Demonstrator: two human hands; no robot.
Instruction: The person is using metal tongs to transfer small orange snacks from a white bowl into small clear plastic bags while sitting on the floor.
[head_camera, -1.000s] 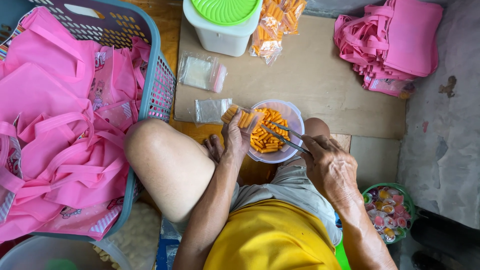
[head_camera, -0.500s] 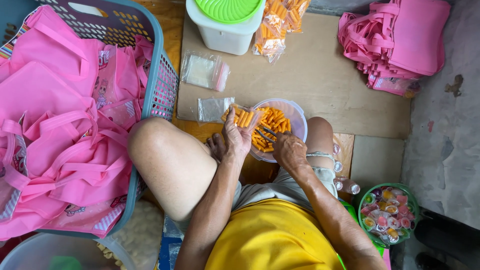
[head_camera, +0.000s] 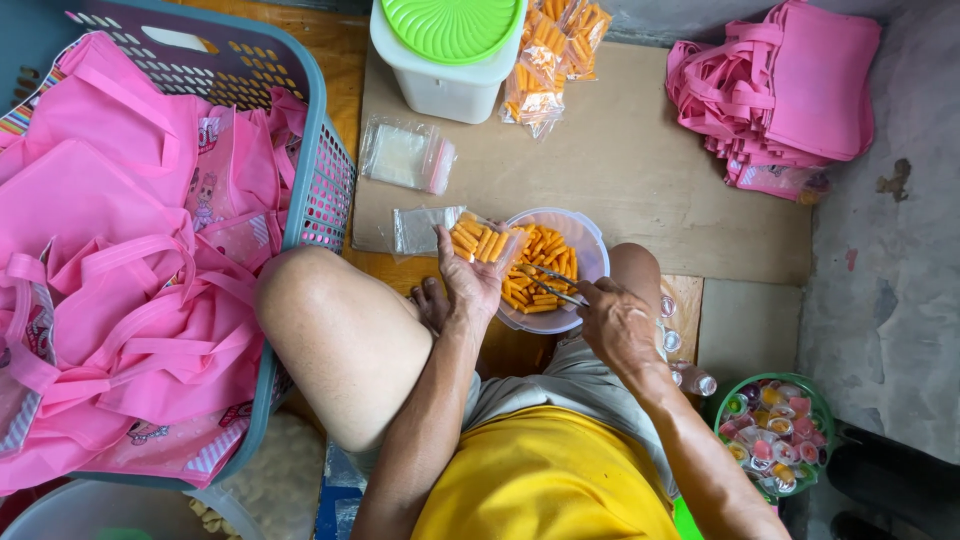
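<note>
covering wooden floor (head_camera: 300, 40), cardboard sheet (head_camera: 640, 170)

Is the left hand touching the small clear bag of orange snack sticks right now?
Touching. The head view shows the left hand gripping the small clear bag of orange sticks, fingers wrapped around it above the bowl.

Left hand (head_camera: 470, 280) with small bag of orange sticks (head_camera: 485, 242), right hand (head_camera: 618, 325) with tongs (head_camera: 548, 282) over bowl (head_camera: 590, 250).

Bright, even daylight, soft shadows, sharp focus throughout (slight wide-angle stretch at the edges).
</note>
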